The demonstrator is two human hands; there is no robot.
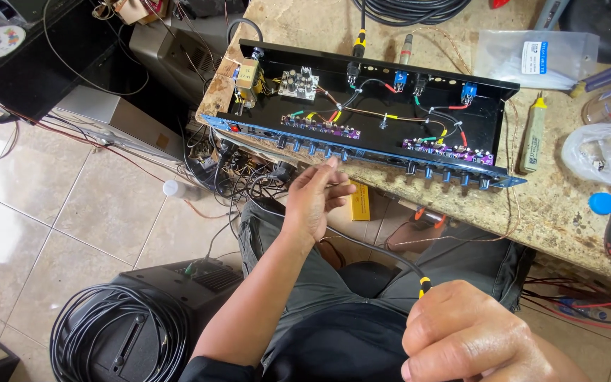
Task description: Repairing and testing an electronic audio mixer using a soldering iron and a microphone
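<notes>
There is only the one view, from the camera on my head. It looks steeply down and forward over my lap, close to my right hand point(472, 336) at the bottom edge and my left hand point(314, 198) at mid-frame. The tabletop point(567, 205) crosses the upper right, the tiled floor point(58, 219) fills the left.

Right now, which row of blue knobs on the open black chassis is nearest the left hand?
The left-end row of blue knobs, just above the left hand; the other row sits far right.
</notes>
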